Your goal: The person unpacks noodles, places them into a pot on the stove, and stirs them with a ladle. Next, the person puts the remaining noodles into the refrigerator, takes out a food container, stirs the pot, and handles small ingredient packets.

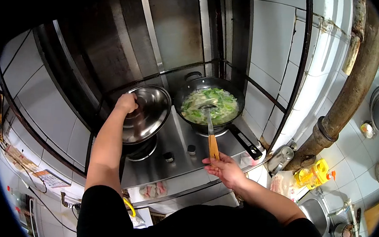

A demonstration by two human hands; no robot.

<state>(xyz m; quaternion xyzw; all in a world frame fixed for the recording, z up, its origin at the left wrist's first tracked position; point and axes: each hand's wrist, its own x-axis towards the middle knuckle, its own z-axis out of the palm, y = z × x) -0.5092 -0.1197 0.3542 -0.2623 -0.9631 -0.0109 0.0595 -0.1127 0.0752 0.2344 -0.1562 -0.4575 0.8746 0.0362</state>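
Observation:
My left hand (128, 103) is closed at the left side of a shiny steel lid (156, 116) above the left burner; whether its fingers hold a knob or the rim is hidden. My right hand (224, 169) grips the wooden handle of a metal spatula (212, 140). The spatula's head rests in the food inside a black wok (186, 88) on the right burner, partly covered by it. Chopped green leaves and pale pieces in liquid (220, 101) fill the wok. Its long black handle (245, 140) points toward me, to the right.
The steel gas stove (181, 160) has two knobs at its front. A dark metal frame (284, 103) surrounds it. To the right are a thick pipe (352, 86), a yellow oil bottle (316, 175) and a sink (315, 213). A crumpled cloth (153, 189) lies below the stove's front edge.

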